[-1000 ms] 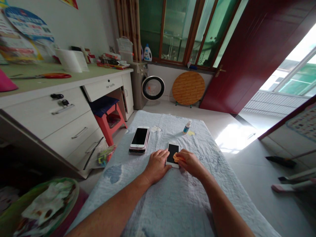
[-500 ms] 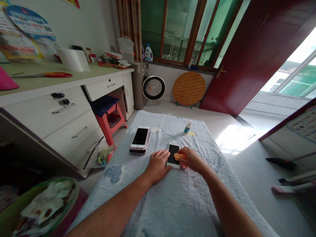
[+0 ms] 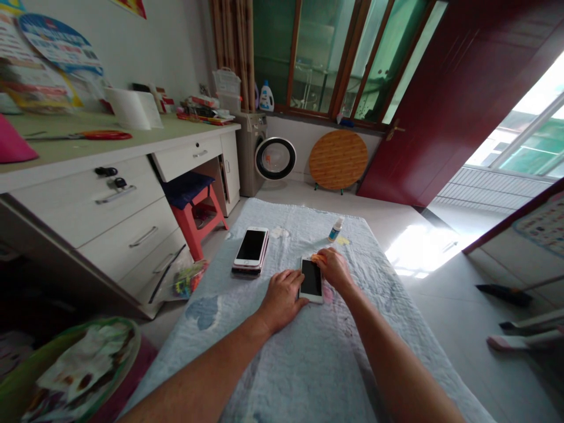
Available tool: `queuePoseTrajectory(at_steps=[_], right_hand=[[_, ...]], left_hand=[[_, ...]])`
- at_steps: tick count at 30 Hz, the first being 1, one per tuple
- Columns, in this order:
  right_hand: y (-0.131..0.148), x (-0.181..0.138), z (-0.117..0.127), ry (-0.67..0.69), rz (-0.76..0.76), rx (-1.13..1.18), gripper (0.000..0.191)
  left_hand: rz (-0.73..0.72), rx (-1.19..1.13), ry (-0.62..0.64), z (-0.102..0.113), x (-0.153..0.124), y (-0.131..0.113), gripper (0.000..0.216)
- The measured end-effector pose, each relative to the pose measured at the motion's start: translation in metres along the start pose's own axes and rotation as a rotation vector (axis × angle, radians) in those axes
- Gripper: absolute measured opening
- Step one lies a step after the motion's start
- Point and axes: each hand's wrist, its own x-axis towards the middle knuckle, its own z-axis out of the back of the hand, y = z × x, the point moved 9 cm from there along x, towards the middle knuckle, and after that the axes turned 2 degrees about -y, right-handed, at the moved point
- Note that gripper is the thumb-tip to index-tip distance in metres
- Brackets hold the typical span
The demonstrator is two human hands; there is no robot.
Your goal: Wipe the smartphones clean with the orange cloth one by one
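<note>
While left grip (image 3: 283, 298), thumb apart, touches phone (image 3: 312, 281), right grip (image 3: 334, 268) pinches cloth (image 3: 316, 258)

1. Seeing white round the phone (image 3: 311, 284), black across its screen (image 3: 312, 275)!
2. Catching orange on the cloth (image 3: 317, 258)!
3. Getting pale blue on the cover (image 3: 304, 370), patched darker blue, yellow!
4. Spotting dark red on the door (image 3: 423, 100)!

You've got hard daylight from the right, past the red door (image 3: 414, 106), glare blowing out a floor (image 3: 423, 249) patch. Lower left's dim, bin (image 3: 144, 353) murky. Wide-angle stretch warps your edges; blue label (image 3: 61, 46) print's smeared. Your phone (image 3: 311, 281) looks slightly soft; faint shadows on blue cloth (image 3: 286, 370).
</note>
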Motion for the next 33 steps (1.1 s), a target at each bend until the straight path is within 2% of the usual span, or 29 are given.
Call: queuePoseTrajectory(at_steps=[7,10,13,21,26,33], right_hand=[[0.043,0.004,-0.018,0.062,0.079,-0.071,0.02],[0.053,0.004,-0.022,0.081,0.105,-0.076,0.019],[0.044,0.003,-0.02,0.085,0.097,-0.09,0.017],[-0.009,-0.005,-0.001,0.015,-0.018,-0.128,0.018],[-0.002,-0.01,0.002,0.019,-0.005,-0.117,0.017],[0.016,-0.039,0.006,0.157,0.06,0.033,0.013]], left_hand=[[-0.021,0.034,-0.008,0.001,0.0,-0.003,0.048],[-0.036,0.051,-0.016,0.002,0.0,-0.006,0.046],[-0.026,0.068,-0.034,0.002,-0.001,-0.006,0.045],[-0.023,0.056,-0.028,-0.002,-0.001,-0.004,0.049],[-0.016,0.053,-0.019,-0.004,-0.001,-0.001,0.049],[-0.008,0.056,-0.017,-0.003,-0.001,-0.002,0.05]])
